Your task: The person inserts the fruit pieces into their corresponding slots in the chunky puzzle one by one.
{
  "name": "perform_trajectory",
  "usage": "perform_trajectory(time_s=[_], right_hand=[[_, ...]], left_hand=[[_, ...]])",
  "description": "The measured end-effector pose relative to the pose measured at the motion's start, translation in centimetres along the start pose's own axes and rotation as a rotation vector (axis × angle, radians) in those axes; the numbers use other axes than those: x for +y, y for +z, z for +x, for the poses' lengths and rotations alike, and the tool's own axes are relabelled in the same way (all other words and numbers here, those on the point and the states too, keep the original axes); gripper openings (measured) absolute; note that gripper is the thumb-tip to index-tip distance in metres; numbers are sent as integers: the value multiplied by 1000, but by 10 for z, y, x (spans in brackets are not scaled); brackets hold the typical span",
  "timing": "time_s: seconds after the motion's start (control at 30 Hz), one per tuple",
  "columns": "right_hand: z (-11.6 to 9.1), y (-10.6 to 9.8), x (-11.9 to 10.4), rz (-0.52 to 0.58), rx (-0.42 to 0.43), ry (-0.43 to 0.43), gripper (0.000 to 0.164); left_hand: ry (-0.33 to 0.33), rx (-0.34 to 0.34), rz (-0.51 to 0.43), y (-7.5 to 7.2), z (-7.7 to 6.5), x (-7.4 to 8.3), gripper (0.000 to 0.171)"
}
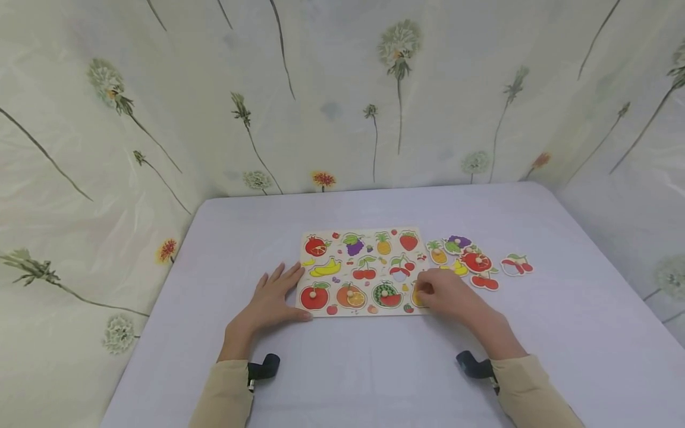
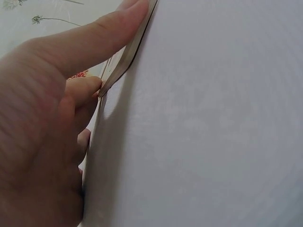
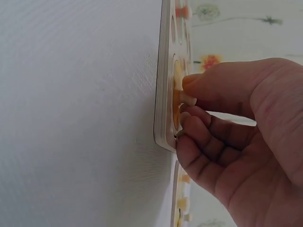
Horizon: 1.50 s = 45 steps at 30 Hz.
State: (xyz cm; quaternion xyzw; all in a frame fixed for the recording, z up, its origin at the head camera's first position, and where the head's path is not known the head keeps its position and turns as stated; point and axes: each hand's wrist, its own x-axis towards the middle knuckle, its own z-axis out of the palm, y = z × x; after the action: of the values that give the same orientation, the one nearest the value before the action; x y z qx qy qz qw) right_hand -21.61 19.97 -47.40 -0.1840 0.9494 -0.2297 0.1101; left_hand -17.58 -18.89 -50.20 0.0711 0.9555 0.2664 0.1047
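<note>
A wooden fruit puzzle board point(image 1: 342, 310) lies on the table. My left hand point(image 1: 274, 301) rests at its left edge, fingers spread, thumb along the front left corner; in the left wrist view the thumb point(image 2: 94, 40) touches the board's side. My right hand point(image 1: 446, 295) is at the front right corner, with thumb and curled fingers about the knob point(image 3: 188, 98) of a yellow puzzle piece point(image 1: 418, 297), partly hidden by the hand. That piece sits in its recess. Knobbed apple point(image 1: 314, 297), orange point(image 1: 351, 296) and watermelon point(image 1: 386, 295) pieces lie in the front row.
Right of the board several loose pieces lie piled, among them a pineapple point(image 1: 437, 254), grapes point(image 1: 457, 242), a pomegranate point(image 1: 475, 261) and cherries point(image 1: 486, 282). Another cherry piece point(image 1: 517, 265) lies apart, farther right. A flower-patterned curtain point(image 1: 332, 107) hangs behind the white table point(image 1: 369, 368).
</note>
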Motion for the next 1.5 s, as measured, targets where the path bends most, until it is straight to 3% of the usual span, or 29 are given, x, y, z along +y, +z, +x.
perform_trajectory(time_s=[0.5, 0.83, 1.5], right_hand=[[-2, 0, 0, 6, -8, -4, 4], [-6, 0, 11, 14, 22, -17, 15], [-15, -18, 48, -37, 106, 111, 26]], left_hand=[[2, 8, 1, 2, 1, -2, 109], [-9, 4, 10, 4, 1, -2, 108], [-2, -1, 42, 4, 3, -4, 108]])
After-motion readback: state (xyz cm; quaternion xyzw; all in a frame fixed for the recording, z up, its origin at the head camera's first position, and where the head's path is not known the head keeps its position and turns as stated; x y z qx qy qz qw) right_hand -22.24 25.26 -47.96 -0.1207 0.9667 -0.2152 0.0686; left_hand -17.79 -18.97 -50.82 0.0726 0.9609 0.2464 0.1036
